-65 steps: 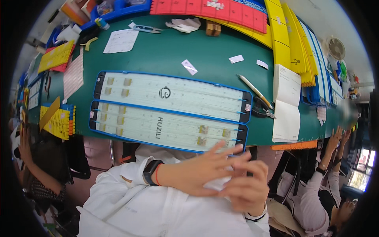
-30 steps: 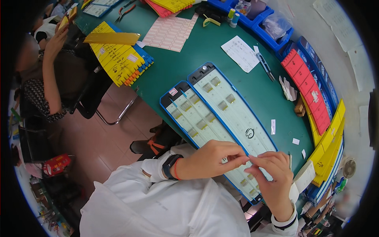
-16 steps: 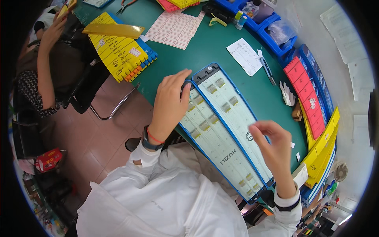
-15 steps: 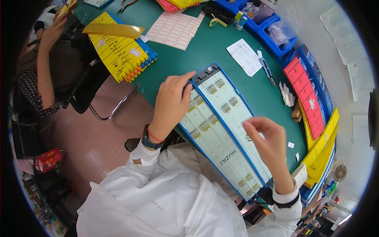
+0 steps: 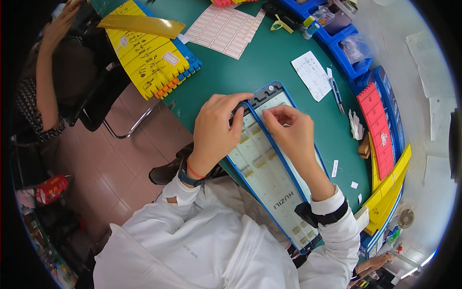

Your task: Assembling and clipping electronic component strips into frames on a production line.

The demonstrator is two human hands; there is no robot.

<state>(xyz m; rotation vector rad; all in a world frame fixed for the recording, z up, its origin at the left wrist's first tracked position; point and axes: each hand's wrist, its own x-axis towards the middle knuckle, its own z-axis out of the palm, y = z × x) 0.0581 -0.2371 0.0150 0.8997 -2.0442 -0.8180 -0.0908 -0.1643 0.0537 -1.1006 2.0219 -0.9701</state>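
Note:
A long, narrow blue-rimmed case [image 5: 262,178] with two pale panels side by side lies slanted over the table edge and my lap. Rows of small yellowish pieces show in the panels. My left hand [image 5: 216,127] grips the case's upper left end, thumb and fingers closed on the black end piece. Over the upper part of the right panel is my right hand [image 5: 293,132], its thumb and fingers pinched together. Whatever lies between those fingertips is too small to make out. My right hand and wrist hide part of the right panel.
Yellow slatted boards [image 5: 144,58] are stacked at the far left, near a label sheet [image 5: 224,29]. A handwritten paper [image 5: 310,74], a utility knife [image 5: 336,94], blue bins [image 5: 353,60] and a red board [image 5: 378,132] lie right. A co-worker's arm [image 5: 45,84] shows at left.
My right hand has moved left and up, from beside the right panel's middle to over its upper part. My left hand stays on the case's end. The view has shifted slightly.

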